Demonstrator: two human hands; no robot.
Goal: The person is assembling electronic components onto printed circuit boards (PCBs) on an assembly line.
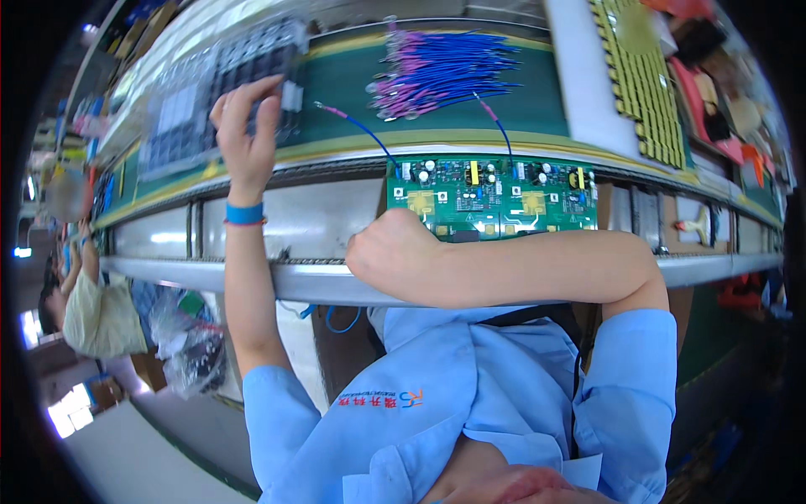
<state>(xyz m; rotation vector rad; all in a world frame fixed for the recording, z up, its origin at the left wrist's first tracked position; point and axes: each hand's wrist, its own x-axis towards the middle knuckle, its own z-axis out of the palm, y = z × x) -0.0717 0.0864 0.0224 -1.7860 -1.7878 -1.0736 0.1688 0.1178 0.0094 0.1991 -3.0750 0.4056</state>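
My left hand is raised over the near right part of a clear plastic compartment box of dark small parts. Its thumb and forefinger are apart, and nothing shows between them. My right hand is closed in a fist by the left front corner of a green circuit board. Its fingertips are hidden, so what it may hold cannot be seen. The board lies across the rail and shows two similar halves. Two blue wires with pink sleeves and ring terminals stand up from its far side.
A pile of blue wires with pink sleeves lies on the green bench top. Yellow toothed strips rest on a white sheet at the right. Metal rails run along the front. Another person works far left.
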